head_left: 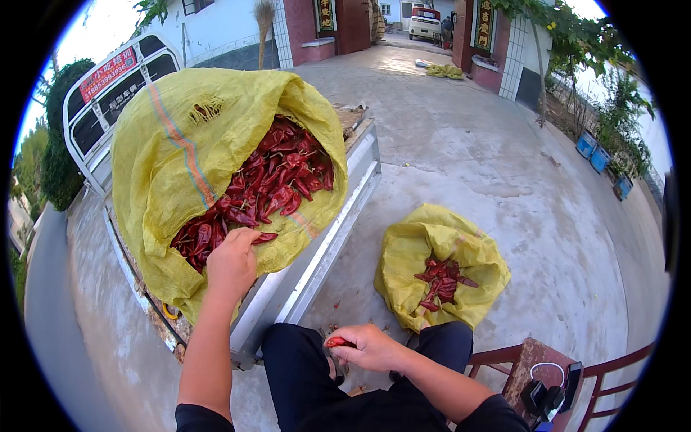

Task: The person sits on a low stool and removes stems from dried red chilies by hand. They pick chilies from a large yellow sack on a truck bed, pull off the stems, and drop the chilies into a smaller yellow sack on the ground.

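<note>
A large yellow woven sack (155, 201) lies on the truck bed, its open mouth showing several dried red chilies (284, 173). My left hand (232, 263) is at the sack's lower lip, fingers closed on a red chili (265, 237). My right hand (367, 348) holds another red chili (338, 342) low between my knees. Beyond it on the ground stands a smaller open yellow sack (475, 259) with several red chilies inside (443, 284).
The truck bed's metal side (331, 245) runs along my left. A wooden chair (518, 367) with dark devices (540, 396) is at my right. Blue boxes (597, 157), a yellow bundle (444, 71) and a white vehicle (423, 27) are farther back.
</note>
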### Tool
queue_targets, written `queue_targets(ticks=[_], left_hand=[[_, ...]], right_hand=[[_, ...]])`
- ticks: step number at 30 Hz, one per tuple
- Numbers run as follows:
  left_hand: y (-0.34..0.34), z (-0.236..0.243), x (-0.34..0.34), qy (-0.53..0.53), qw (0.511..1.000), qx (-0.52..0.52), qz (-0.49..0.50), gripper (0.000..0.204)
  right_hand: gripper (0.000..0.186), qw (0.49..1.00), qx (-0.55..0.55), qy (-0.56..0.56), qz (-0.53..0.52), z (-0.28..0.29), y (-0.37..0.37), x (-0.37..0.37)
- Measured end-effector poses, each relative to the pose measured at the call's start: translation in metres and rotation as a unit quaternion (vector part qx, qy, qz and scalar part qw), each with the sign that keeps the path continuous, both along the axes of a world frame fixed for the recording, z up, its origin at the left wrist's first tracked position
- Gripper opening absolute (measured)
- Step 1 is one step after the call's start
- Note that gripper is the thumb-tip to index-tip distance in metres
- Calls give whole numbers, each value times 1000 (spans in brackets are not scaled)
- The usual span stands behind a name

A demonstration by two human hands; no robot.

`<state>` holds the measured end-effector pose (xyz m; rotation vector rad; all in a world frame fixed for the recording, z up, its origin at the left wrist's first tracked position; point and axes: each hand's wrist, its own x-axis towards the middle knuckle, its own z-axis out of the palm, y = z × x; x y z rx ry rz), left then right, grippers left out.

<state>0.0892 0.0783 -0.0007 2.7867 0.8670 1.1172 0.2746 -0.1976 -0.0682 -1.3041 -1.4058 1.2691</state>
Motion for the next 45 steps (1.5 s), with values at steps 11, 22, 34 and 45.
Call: queue_targets(ticks=[11,22,34,45], left_hand=[[38,-18,-3,158,974,-36,156,26],[-22,3,-22,34,998,20,42,26],[-150,-34,-14,46,918,-315,-237,30],[-137,-39,-18,158,863,-320,-357,28]], right_hand=[[15,999,28,-32,-12,5,-3,1],[30,956,184,-140,-183,21,8,-12],[31,909,185,-367,-76,18,12,-4],[22,949,149,-272,59,42,8,7]])
